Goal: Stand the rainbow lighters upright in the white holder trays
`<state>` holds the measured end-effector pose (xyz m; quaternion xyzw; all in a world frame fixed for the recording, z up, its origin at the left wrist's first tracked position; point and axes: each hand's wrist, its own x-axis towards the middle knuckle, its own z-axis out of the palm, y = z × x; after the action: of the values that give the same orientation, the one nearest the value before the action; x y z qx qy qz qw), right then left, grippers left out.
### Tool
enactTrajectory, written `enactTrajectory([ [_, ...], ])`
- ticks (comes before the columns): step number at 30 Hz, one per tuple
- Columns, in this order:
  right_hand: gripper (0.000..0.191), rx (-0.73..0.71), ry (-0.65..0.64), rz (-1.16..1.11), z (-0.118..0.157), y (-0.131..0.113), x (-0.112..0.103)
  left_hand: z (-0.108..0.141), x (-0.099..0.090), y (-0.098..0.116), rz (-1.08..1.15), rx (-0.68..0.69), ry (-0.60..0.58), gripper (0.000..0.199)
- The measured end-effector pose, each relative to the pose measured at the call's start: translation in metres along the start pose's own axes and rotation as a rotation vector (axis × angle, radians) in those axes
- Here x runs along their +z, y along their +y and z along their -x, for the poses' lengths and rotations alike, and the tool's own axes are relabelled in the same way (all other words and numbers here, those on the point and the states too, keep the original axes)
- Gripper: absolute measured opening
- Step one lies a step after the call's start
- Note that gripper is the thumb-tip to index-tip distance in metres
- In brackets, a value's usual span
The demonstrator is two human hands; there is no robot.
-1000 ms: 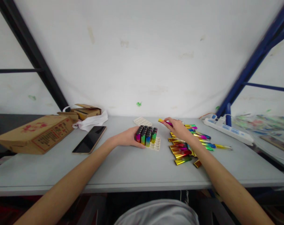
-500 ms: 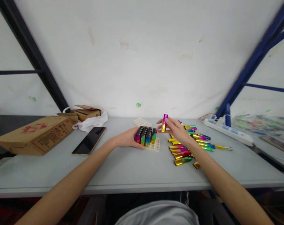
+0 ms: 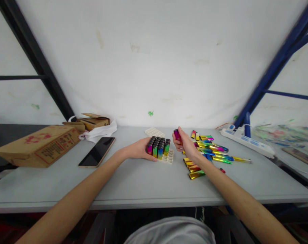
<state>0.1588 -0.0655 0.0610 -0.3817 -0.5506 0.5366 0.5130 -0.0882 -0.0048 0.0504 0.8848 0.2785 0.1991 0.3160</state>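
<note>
Shiny lighters (image 3: 157, 148) with rainbow metallic bodies and black tops stand upright in rows in a pale plastic tray (image 3: 170, 157) with round hollows. My left hand (image 3: 141, 149) curves around the left side of this group, thumb along the front and other fingers partly hidden behind. To the right of the tray, above the table, my right hand (image 3: 186, 142) is closed on a single magenta lighter (image 3: 176, 134), its upper end showing and the rest covered by my fingers. Several loose metallic lighters (image 3: 197, 174) lie in a pile under and beyond my right forearm.
A second pale tray (image 3: 154, 132) lies near the wall. On the left are a black-screened phone (image 3: 96, 152), a white plastic bag (image 3: 99, 135), a cardboard box (image 3: 39, 145) and an opened carton (image 3: 94, 121). A white power strip (image 3: 248, 142) stretches along the right.
My right hand has turned and drawn its fingers around the lighter, which was held upright between the fingertips and is now mostly covered. My left hand has stayed at the tray.
</note>
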Motion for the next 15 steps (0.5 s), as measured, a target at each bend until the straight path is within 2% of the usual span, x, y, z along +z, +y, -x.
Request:
enactTrajectory([
  [2, 0.055, 0.044, 0.04, 0.047, -0.0004, 0.0018, 0.0011, 0.0002, -0.0003, 0.0009, -0.005, 0.002, -0.001, 0.088],
  [5, 0.047, 0.055, 0.083, 0.115, 0.0004, 0.003, 0.0022, 0.0004, -0.0007, 0.0027, 0.003, -0.005, -0.01, 0.088],
  [10, 0.037, 0.047, 0.035, 0.144, 0.0017, 0.0042, 0.0021, 0.0003, -0.001, 0.0041, 0.013, -0.006, -0.008, 0.086],
  [15, 0.045, 0.015, 0.047, 0.14, -0.0005, 0.0037, -0.0034, 0.0002, -0.0011, 0.0045, 0.016, -0.023, -0.016, 0.086],
])
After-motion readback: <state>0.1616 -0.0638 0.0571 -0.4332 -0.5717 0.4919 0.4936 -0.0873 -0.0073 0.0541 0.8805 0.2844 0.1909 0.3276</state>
